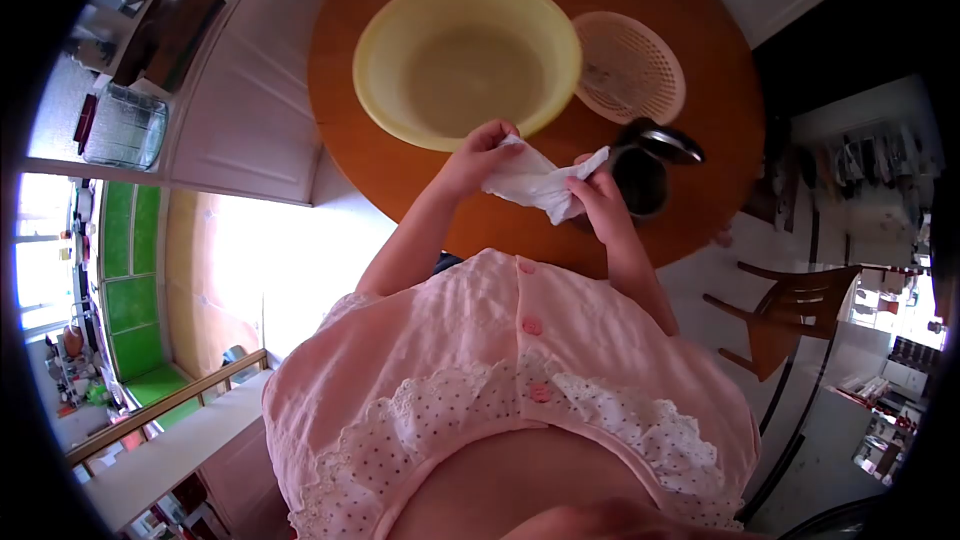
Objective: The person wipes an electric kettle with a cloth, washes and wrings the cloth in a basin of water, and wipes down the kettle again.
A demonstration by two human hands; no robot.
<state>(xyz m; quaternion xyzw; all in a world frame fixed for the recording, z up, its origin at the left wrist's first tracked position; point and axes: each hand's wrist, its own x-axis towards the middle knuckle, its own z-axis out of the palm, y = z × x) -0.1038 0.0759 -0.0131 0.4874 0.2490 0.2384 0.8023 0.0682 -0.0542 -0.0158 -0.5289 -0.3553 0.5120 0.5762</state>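
A white cloth [535, 180] is stretched between my two hands, over the near edge of the round wooden table. My left hand [484, 157] is closed on its left end, just below the rim of a large yellow basin [372, 90]. At the cloth's right end, my right hand [597, 188] pinches it between thumb and fingers. Close beside my right hand stands a dark container [640, 183] with a shiny rounded lid [672, 145] tilted at its top.
A pink perforated basket [668, 75] sits right of the basin on the wooden table [715, 60]. A wooden chair [790, 312] stands at the right. White cabinets [250, 90] and a glass jar [128, 128] are at the left.
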